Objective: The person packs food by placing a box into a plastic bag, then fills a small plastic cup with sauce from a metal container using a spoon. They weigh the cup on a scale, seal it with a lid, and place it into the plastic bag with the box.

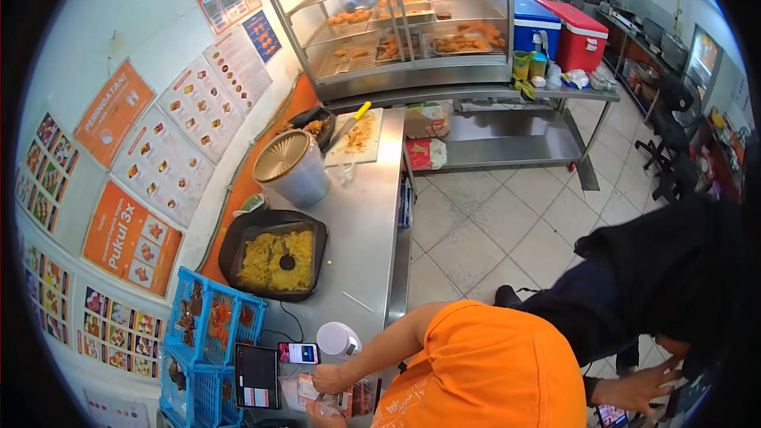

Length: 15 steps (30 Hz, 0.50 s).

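Observation:
At the counter's near end, my right hand (329,379) has its fingers pressed together over red-and-white printed material (361,398). Just below it, my left hand (323,412) is closed against the same material, partly cut off by the bottom edge. What either hand grips is too small to make out. To their left are a dark tablet (258,372) and a lit phone (299,353). Above my right hand stands a white round container (338,339). My orange shirt fills the bottom middle.
Farther along the steel counter (357,246) are a black tray of yellow food (273,257), a lidded tub (292,166) and a yellow-handled knife (349,124). Blue baskets (210,321) line the wall. A glass food cabinet (404,24) stands ahead. A person in black (634,269) is close on the right.

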Motion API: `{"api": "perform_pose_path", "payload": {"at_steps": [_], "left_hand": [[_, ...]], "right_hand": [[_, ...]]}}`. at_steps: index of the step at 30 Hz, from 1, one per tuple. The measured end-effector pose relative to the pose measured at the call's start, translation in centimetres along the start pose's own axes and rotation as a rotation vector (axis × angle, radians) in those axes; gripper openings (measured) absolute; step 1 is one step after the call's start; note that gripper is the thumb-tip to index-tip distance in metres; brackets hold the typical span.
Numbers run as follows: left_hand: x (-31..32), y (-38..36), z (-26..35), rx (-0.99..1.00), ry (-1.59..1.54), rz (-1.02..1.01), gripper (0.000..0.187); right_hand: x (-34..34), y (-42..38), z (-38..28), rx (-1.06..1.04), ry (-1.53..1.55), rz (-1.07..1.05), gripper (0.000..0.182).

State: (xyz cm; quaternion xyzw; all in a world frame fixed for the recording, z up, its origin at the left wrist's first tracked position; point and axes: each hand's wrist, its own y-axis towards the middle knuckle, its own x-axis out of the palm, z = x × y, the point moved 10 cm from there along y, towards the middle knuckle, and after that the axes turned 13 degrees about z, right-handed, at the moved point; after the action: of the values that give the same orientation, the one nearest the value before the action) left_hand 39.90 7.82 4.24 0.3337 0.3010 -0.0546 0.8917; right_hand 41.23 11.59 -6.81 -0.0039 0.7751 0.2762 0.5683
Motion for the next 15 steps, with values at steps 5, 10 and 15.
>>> {"api": "perform_pose_path", "payload": {"at_steps": [5, 10, 15], "left_hand": [[-0.7, -0.9, 0.0, 0.037, -0.008, 0.012, 0.021], [-4.2, -3.5, -0.6, 0.011, 0.031, 0.088, 0.019], [-3.2, -5.9, -6.2, 0.068, -0.004, 0.29, 0.035]], "right_hand": [[-0.5, -0.6, 0.2, 0.044, -0.024, 0.058, 0.017], [-3.3, -1.1, 0.6, 0.109, 0.012, 0.063, 0.015], [-2.1, -3.5, 3.7, 0.513, 0.239, -0.136, 0.024]]}}
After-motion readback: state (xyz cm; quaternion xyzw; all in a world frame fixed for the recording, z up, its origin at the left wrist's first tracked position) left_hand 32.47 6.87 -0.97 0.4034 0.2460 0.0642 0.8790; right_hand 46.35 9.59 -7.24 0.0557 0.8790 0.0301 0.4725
